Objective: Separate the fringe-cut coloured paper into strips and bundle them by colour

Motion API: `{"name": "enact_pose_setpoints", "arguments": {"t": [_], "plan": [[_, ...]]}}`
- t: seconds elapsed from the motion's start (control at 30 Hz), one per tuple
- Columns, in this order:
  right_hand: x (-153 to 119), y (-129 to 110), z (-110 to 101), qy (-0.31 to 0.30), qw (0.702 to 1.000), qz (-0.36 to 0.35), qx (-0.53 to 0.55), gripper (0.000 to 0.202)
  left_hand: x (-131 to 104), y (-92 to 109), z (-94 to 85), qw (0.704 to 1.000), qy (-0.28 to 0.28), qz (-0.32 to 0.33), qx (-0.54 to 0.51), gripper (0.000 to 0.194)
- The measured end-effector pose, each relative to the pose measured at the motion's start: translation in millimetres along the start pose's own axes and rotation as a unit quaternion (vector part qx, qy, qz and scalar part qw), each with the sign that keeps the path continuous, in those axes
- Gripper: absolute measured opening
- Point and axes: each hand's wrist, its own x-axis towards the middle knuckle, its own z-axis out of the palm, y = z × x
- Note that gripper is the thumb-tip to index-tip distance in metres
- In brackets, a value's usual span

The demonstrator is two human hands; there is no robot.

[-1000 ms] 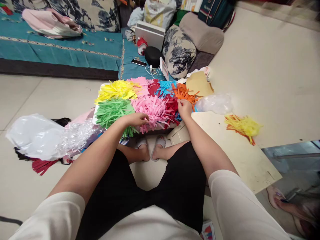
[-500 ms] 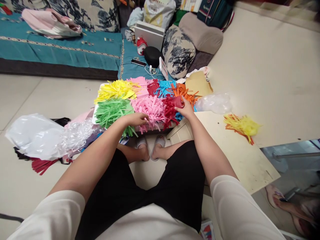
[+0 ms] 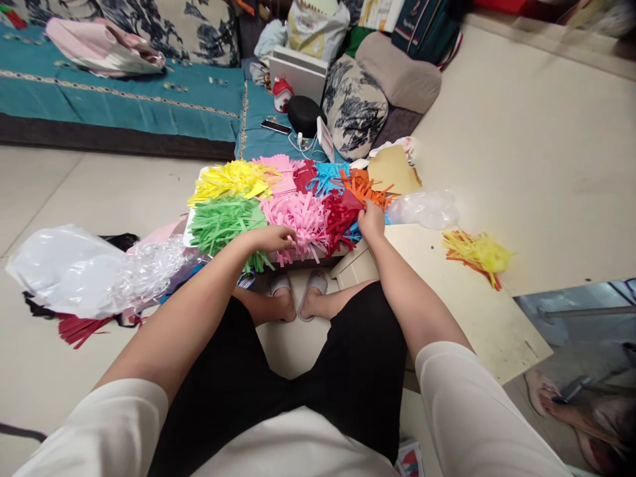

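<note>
On the near side of a teal sofa [image 3: 199, 106], bright bunches of paper strips lay in two crowded rows, with a person's right hand [image 3: 371, 222] at the right end of the near row. Its grip appeared to pinch the solid edge of the red bunch [image 3: 340, 222], a hold that probably left the cut strips loose and uncrushed. The left hand [image 3: 272, 237] lay with bent fingers over the near side, where the green bunch [image 3: 223, 224] met the pink bunch [image 3: 301, 213]; whether its grip held any strips could not be told, though it was perhaps set there to steady the row.

Yellow strips [image 3: 231, 179] lay far left, followed to the right by pink paper [image 3: 281, 172], blue strips [image 3: 330, 175] and orange strips [image 3: 365, 185], each colour mostly together, likely so the strands would not tangle. A see-through plastic bag [image 3: 422, 209] lay just to the right of the right hand. Farther right, on the cream worktop [image 3: 497, 331], a yellow-and-orange bunch [image 3: 477, 252] lay apart from the rows. At the left, well away from the sofa, lay a white plastic bag [image 3: 59, 271], with dark red strips [image 3: 82, 329] near it.
</note>
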Motion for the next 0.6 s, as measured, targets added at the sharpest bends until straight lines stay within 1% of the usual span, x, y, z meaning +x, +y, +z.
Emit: {"name": "enact_pose_setpoints", "arguments": {"t": [0.07, 0.13, 0.2, 0.27, 0.37, 0.43, 0.5, 0.6], "plan": [[2.6, -5.4, -3.3, 0.03, 0.999, -0.016, 0.002, 0.065, -0.1, -0.7, -0.1, 1.0, 0.004, 0.0, 0.001, 0.048], [6.6, -8.9, -9.1, 0.065, 0.997, -0.048, 0.009, 0.063, 0.3, -2.0, 0.0, 1.0, 0.006, 0.002, -0.004, 0.049], [11.5, -9.3, -16.3, 0.101, 0.992, -0.079, 0.019, 0.06, 0.9, -3.2, 0.1, 1.0, 0.008, 0.001, -0.012, 0.05], [16.5, -6.4, -23.3, 0.145, 0.984, -0.095, 0.035, 0.057, 1.6, -4.2, 0.3, 1.0, 0.007, -0.002, -0.017, 0.051], [22.4, 0.8, -32.7, 0.236, 0.963, -0.105, 0.073, 0.053, 2.6, -4.9, 0.7, 1.0, 0.003, 0.005, -0.023, 0.051], [23.1, 3.5, -40.8, 0.291, 0.946, -0.102, 0.102, 0.056, 3.4, -5.0, 1.0, 1.0, 0.001, 0.009, -0.024, 0.05], [19.1, 1.8, -53.2, 0.31, 0.938, -0.085, 0.128, 0.061, 4.0, -4.9, 1.2, 1.0, 0.005, 0.012, -0.02, 0.049], [3.0, -7.6, -82.0, 0.296, 0.942, -0.043, 0.155, 0.071, 3.5, -4.5, 1.3, 0.999, 0.027, 0.023, -0.01, 0.046]]}}
